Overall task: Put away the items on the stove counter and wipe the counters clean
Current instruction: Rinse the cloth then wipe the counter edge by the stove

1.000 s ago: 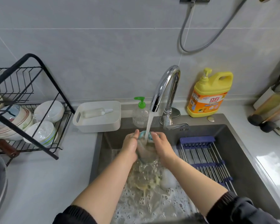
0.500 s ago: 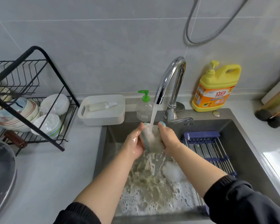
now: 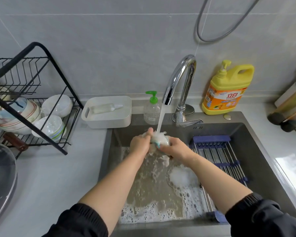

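Note:
A wet cleaning cloth, pale with a teal edge, is bunched up under the running water from the chrome faucet. My left hand grips its left side and my right hand grips its right side, both above the grey sink. Foamy, murky water covers the sink's bottom. Most of the cloth is hidden between my fingers.
A blue-ended steel roll-up rack spans the sink's right part. Behind stand a yellow detergent bottle, a green-pump soap bottle and a white box. A black dish rack with bowls and a pot lid occupy the left counter.
My hands have squeezed the cloth into a tighter bunch under the stream and shifted slightly. The camera has tilted down and moved a little left.

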`<move>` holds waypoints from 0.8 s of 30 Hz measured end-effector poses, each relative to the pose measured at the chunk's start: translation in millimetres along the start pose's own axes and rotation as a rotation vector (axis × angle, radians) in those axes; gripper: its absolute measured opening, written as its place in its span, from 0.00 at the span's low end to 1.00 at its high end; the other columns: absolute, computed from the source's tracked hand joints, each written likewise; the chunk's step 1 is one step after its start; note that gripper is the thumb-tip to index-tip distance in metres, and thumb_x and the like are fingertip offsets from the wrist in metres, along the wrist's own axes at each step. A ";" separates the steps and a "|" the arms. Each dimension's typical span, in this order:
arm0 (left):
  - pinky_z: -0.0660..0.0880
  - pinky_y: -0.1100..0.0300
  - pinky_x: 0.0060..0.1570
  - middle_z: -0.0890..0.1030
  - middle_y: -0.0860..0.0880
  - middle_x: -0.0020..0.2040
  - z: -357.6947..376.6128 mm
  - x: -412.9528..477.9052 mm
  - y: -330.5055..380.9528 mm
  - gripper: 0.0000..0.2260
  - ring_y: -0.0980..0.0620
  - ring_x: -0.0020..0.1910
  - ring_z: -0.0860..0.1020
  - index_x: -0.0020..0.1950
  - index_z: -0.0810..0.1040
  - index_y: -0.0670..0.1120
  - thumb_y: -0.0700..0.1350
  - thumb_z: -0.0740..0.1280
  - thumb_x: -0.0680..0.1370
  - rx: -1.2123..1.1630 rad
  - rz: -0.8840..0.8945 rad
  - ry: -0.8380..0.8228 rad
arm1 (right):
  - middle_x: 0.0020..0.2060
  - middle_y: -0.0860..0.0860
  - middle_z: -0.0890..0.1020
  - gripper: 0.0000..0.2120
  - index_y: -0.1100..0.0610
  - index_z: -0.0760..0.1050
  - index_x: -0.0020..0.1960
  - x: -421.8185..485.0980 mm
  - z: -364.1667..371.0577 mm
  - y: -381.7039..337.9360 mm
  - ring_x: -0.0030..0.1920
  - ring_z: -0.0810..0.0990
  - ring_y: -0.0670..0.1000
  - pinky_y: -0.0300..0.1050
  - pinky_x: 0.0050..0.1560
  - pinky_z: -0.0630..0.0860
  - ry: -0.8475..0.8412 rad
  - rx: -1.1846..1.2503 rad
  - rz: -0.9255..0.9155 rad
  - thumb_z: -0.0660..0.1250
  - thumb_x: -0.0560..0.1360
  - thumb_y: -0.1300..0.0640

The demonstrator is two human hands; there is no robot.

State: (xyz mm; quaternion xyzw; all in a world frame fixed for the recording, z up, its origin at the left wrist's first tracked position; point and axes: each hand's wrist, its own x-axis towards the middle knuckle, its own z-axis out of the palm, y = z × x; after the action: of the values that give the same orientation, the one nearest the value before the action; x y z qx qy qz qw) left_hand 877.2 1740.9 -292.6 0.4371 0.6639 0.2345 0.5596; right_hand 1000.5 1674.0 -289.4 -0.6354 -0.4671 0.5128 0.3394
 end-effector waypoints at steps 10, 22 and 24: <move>0.73 0.57 0.40 0.81 0.43 0.42 1.8 2.9 -11.4 0.12 0.47 0.39 0.78 0.49 0.80 0.43 0.52 0.70 0.75 -0.294 -0.003 -0.177 | 0.55 0.55 0.74 0.16 0.55 0.67 0.63 11.7 11.7 -1.9 0.50 0.79 0.55 0.52 0.38 0.81 0.224 0.377 0.224 0.59 0.79 0.50; 0.76 0.48 0.55 0.81 0.43 0.48 -11.3 2.1 -6.5 0.12 0.43 0.48 0.80 0.48 0.78 0.45 0.53 0.65 0.77 -0.391 -0.242 -0.117 | 0.55 0.60 0.80 0.20 0.61 0.75 0.59 35.3 32.6 -19.0 0.54 0.79 0.59 0.52 0.54 0.77 0.258 0.066 0.347 0.56 0.79 0.48; 0.76 0.47 0.55 0.80 0.40 0.48 -12.6 3.3 -5.6 0.09 0.42 0.46 0.79 0.46 0.78 0.44 0.48 0.62 0.78 -0.470 -0.256 -0.163 | 0.56 0.56 0.79 0.20 0.56 0.74 0.60 33.3 30.8 -13.4 0.54 0.79 0.56 0.55 0.55 0.77 0.305 0.170 0.276 0.58 0.75 0.46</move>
State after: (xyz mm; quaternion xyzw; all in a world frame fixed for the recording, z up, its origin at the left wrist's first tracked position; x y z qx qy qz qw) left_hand 863.5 1743.1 -295.5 0.2253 0.5942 0.2733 0.7221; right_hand 968.7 1708.4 -295.8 -0.7325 -0.2742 0.4898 0.3851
